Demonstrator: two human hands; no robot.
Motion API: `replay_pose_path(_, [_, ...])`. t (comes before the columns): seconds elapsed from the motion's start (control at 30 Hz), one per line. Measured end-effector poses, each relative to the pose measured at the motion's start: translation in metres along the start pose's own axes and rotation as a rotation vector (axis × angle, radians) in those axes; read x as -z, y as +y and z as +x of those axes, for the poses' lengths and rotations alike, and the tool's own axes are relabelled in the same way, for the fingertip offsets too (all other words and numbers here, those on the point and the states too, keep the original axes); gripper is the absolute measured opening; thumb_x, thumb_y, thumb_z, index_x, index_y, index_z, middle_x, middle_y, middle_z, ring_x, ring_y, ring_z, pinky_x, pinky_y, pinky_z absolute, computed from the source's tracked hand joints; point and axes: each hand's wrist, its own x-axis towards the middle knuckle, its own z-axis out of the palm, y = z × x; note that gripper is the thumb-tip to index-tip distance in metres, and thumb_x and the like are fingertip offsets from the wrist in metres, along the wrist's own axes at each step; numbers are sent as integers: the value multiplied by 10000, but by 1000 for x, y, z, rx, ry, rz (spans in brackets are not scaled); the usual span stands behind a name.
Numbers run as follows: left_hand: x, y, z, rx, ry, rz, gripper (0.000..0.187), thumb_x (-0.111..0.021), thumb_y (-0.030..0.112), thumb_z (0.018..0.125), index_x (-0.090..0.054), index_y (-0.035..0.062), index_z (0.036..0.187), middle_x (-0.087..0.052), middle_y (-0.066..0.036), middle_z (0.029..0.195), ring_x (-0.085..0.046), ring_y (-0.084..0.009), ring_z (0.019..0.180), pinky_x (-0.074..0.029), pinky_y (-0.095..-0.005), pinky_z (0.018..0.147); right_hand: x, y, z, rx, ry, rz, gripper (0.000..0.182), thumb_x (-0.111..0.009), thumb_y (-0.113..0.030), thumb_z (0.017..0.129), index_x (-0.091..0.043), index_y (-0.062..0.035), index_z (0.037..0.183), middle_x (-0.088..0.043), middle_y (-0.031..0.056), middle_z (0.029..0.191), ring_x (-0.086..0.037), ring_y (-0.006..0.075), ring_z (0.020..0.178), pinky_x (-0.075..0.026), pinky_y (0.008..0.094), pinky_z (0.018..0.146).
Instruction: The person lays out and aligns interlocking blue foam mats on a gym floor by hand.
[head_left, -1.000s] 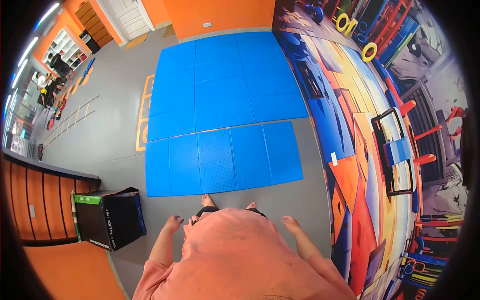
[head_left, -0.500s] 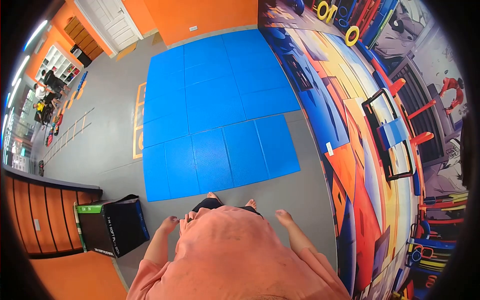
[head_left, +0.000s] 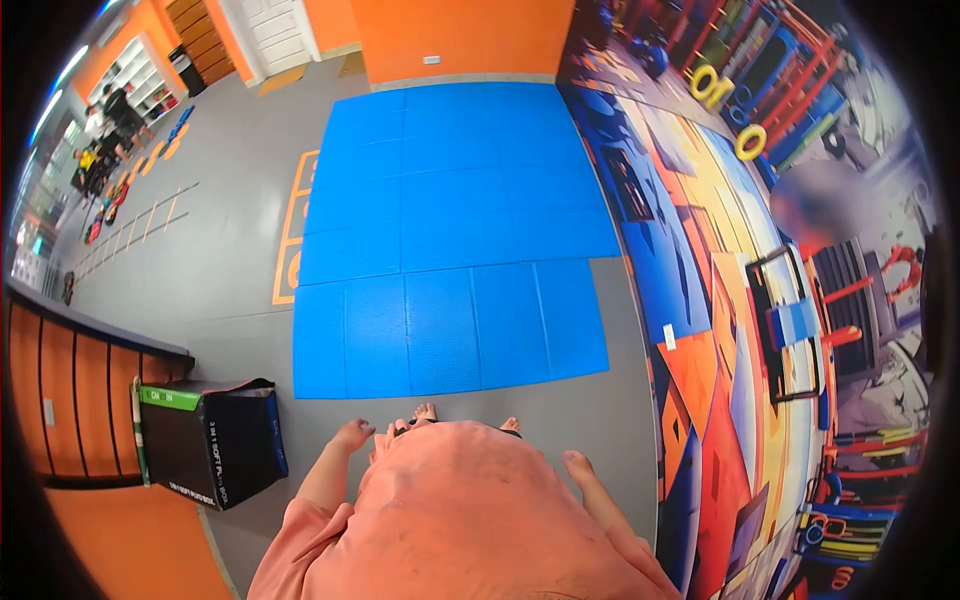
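Note:
My left hand (head_left: pixel 353 434) hangs at my left side, beside the pink shirt (head_left: pixel 470 500) that I wear. Its fingers point loosely inward, and I see nothing in them. On the other side, my right hand (head_left: pixel 578 466) hangs below the near right part of the blue mat (head_left: pixel 440 335). Its fingers are mostly hidden by the angle, and no object shows there. Both hands are apart from the mat, which lies on the floor ahead of my bare feet (head_left: pixel 426 412).
A black soft plyo box (head_left: pixel 240 440) stands at my left, by an orange slatted panel (head_left: pixel 85 390). Along the right runs a colourful mural wall (head_left: pixel 700 300) with a black frame (head_left: pixel 785 325). Several people (head_left: pixel 120 115) are far left, near a floor ladder (head_left: pixel 140 230).
My view has shifted a little, so the mat's far end and the mural sit further right and lower. My left hand has moved slightly forward; the right hand appears a little lower.

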Motion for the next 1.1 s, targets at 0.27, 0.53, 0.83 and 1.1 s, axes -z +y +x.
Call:
replay_pose_path(0.27, [71, -45, 11, -22, 156, 8, 562, -660, 456, 992, -666, 86, 1416, -672, -209, 1423, -644, -392, 1308, -509, -495, 1099, -44, -132, -69, -7, -73, 212, 443, -679, -312, 1002, -684, -85, 1382, -733, 117, 1256, -671, 246, 1174, -540, 400, 1001])
replay_pose_path(0.53, [125, -20, 18, -339, 497, 337, 382, -745, 376, 960, -713, 130, 1250, -715, -115, 1188, -704, -339, 1101, -536, -507, 926, -6, -240, -120, 322, 457, 10, 423, -711, -219, 978, -644, -113, 1382, -598, 183, 1422, -542, 364, 1359, -442, 473, 1151])
replay_pose_path(0.83, [178, 193, -67, -1186, 452, 365, 312, -781, 197, 935, -698, 99, 1220, -724, -99, 1152, -694, -317, 1094, -520, -468, 939, 44, -352, -291, 544, 650, -44, 407, -678, -179, 994, -640, -112, 1394, -610, 141, 1422, -548, 353, 1353, -412, 472, 1155])
replay_pose_path(1.1, [146, 307, -206, -1632, 262, 420, 306, -775, 168, 937, -695, 91, 1223, -736, -85, 1183, -689, -306, 1104, -511, -454, 976, 63, -335, -387, 618, 724, -42, 367, -689, -182, 1007, -665, -141, 1371, -661, 76, 1359, -594, 299, 1296, -408, 441, 1143])
